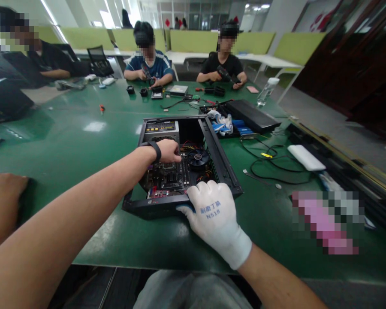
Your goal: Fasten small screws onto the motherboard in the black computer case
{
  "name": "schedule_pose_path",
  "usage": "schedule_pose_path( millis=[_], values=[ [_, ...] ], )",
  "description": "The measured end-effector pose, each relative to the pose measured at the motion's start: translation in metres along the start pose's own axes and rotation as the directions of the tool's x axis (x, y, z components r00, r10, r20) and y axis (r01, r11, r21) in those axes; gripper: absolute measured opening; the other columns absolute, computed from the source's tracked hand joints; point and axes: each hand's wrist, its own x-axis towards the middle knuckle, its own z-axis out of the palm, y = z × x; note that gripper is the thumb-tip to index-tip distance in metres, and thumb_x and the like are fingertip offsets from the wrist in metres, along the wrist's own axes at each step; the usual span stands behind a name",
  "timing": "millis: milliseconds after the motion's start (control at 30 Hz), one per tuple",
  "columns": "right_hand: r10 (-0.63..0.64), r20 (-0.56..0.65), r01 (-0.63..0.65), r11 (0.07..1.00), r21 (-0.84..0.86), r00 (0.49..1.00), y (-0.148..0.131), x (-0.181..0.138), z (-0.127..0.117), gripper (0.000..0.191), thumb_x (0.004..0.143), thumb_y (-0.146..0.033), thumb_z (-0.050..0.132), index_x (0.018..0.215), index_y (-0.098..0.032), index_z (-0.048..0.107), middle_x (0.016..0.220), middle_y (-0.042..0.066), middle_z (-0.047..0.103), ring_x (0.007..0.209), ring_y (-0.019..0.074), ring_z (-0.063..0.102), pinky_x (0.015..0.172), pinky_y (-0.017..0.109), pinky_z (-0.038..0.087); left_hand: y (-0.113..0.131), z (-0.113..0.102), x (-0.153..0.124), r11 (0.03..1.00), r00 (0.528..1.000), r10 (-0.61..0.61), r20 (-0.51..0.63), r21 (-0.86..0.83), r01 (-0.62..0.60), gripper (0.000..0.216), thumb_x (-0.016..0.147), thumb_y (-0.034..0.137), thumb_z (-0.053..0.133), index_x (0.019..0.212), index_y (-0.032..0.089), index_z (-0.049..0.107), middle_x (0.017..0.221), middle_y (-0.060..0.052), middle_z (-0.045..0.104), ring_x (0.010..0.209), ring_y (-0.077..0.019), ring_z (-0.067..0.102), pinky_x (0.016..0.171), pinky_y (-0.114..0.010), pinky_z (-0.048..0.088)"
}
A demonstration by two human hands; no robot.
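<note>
Under the right hand (212,210), sheathed in a white knit glove with blue printing, lies the near edge of an open black computer case (151,210), a boxy metal shell on a glossy green tabletop (93,163); the gloved fingers curl over that rim and the thumb presses outside, clamped on it. Beyond and left of this grip, the bare left hand (167,151), a smooth dark band (156,151) at its wrist, reaches into the case with fingers bunched above the rough, component-studded circuit board (172,177); whether they pinch anything I cannot tell. Just right of those fingertips sits a round, bladed black fan (198,159), and past the hand a grey boxy power supply (161,127) with a yellow-marked label. Right of the gloved grip, thin black cables (266,180) loop loosely near a smooth white slab (305,157); farther off are crumpled white-and-blue gloves (221,124) and a flat, dull black panel (252,115).
</note>
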Motion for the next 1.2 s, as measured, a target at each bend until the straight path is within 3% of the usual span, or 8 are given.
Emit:
schedule_pose_path(
  millis=[167, 267, 367, 567, 800, 1033, 1200],
  values=[
    [0.0, -0.025, 0.0, 0.999, -0.037, 1.0, 0.008, 0.025, 0.007, 0.04, 0.088, -0.061, 0.048, 0.093, -0.022, 0.057, 0.089, 0.007, 0.06, 0.084, 0.0239, 0.049, 0.068, 0.037, 0.021, -0.009, -0.038, -0.032, 0.983, 0.971, -0.031, -0.238, -0.185, -0.014, 0.037, 0.076, 0.042, 0.053, 0.094, 0.015, 0.071, 0.079, -0.004, 0.071, 0.069, -0.0149, 0.06, 0.066, -0.024, 0.044],
    [0.009, -0.032, -0.012, 0.997, -0.076, 0.999, 0.019, 0.06, 0.018, 0.043, 0.088, -0.063, 0.046, 0.096, -0.022, 0.057, 0.093, 0.008, 0.061, 0.089, 0.0252, 0.05, 0.071, 0.037, 0.024, -0.013, -0.055, -0.057, 0.956, 0.923, -0.087, -0.374, -0.292, -0.028, 0.038, 0.079, 0.04, 0.051, 0.099, 0.013, 0.068, 0.079, -0.004, 0.07, 0.068, -0.0141, 0.058, 0.067, -0.025, 0.044],
    [0.015, -0.038, -0.018, 0.996, -0.087, 0.999, 0.031, 0.104, 0.031, 0.047, 0.088, -0.063, 0.045, 0.1, -0.02, 0.058, 0.098, 0.011, 0.062, 0.092, 0.026, 0.052, 0.074, 0.037, 0.027, -0.016, -0.058, -0.081, 0.91, 0.873, -0.149, -0.465, -0.41, -0.063, 0.039, 0.081, 0.041, 0.05, 0.104, 0.012, 0.064, 0.083, -0.004, 0.069, 0.07, -0.0139, 0.058, 0.068, -0.026, 0.046],
    [0.064, -0.028, -0.067, 0.99, -0.122, 0.998, 0.052, 0.196, 0.053, 0.051, 0.09, -0.06, 0.045, 0.112, -0.016, 0.058, 0.11, 0.015, 0.061, 0.105, 0.0279, 0.053, 0.087, 0.041, 0.035, -0.016, -0.037, -0.119, 0.768, 0.829, -0.221, -0.513, -0.616, -0.176, 0.036, 0.082, 0.039, 0.054, 0.107, 0.014, 0.059, 0.087, -0.005, 0.068, 0.071, -0.0125, 0.06, 0.067, -0.025, 0.05],
    [0.112, -0.011, -0.113, 0.977, -0.182, 0.994, 0.067, 0.269, 0.065, 0.042, 0.091, -0.044, 0.057, 0.123, -0.017, 0.056, 0.124, 0.009, 0.057, 0.107, 0.0214, 0.058, 0.091, 0.045, 0.049, -0.013, -0.006, -0.148, 0.701, 0.858, -0.24, -0.455, -0.692, -0.171, 0.028, 0.082, 0.035, 0.055, 0.103, 0.017, 0.06, 0.086, -0.003, 0.067, 0.071, -0.0122, 0.06, 0.069, -0.027, 0.052],
    [0.134, 0.029, -0.126, 0.974, -0.19, 0.991, 0.07, 0.294, 0.064, 0.042, 0.091, -0.042, 0.057, 0.124, -0.017, 0.056, 0.123, 0.009, 0.057, 0.105, 0.0207, 0.059, 0.089, 0.043, 0.051, -0.015, 0.021, -0.163, 0.681, 0.877, -0.275, -0.394, -0.724, -0.111, 0.027, 0.082, 0.034, 0.056, 0.103, 0.018, 0.059, 0.085, -0.003, 0.066, 0.07, -0.0124, 0.059, 0.068, -0.027, 0.052],
    [0.108, 0.049, -0.097, 0.977, -0.189, 0.993, 0.063, 0.275, 0.057, 0.042, 0.091, -0.043, 0.057, 0.124, -0.017, 0.056, 0.124, 0.009, 0.057, 0.106, 0.0208, 0.059, 0.089, 0.043, 0.05, -0.021, 0.02, -0.166, 0.73, 0.834, -0.291, -0.468, -0.672, -0.123, 0.029, 0.084, 0.035, 0.055, 0.106, 0.016, 0.06, 0.088, -0.003, 0.067, 0.072, -0.0126, 0.06, 0.071, -0.027, 0.051]
  ],
)
